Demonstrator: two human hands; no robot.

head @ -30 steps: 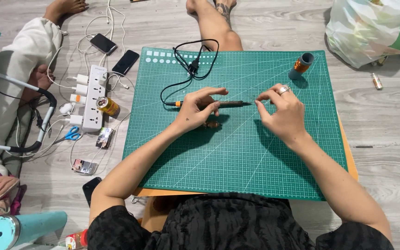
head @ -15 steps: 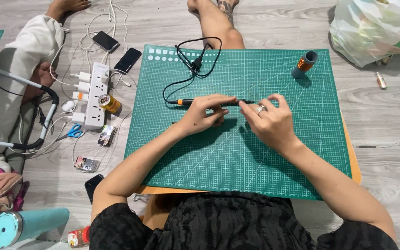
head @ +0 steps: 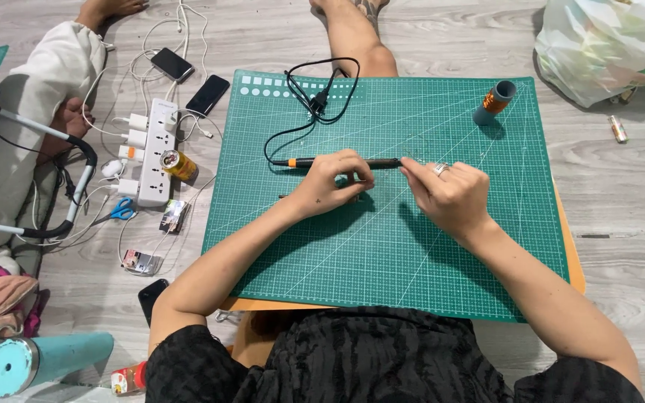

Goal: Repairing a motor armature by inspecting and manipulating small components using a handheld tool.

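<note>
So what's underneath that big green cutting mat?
An orange-brown board pokes out past the green cutting mat along its right and bottom edges. Whatever else lies beneath is covered by the mat, so it cannot be seen.

The cutting mat (head: 382, 246) is the landmark. On its middle lies a soldering iron (head: 386, 163), with the left hand (head: 332, 181) over its shaft and the right hand (head: 449, 195) at its tip end. A spool (head: 493, 103) stands on the mat's far right corner. Left of the mat lie a power strip (head: 154, 153), a can (head: 178, 164), scissors (head: 117, 212) and two phones (head: 189, 78). Beyond its far right corner sits a plastic bag (head: 606, 45).
</note>
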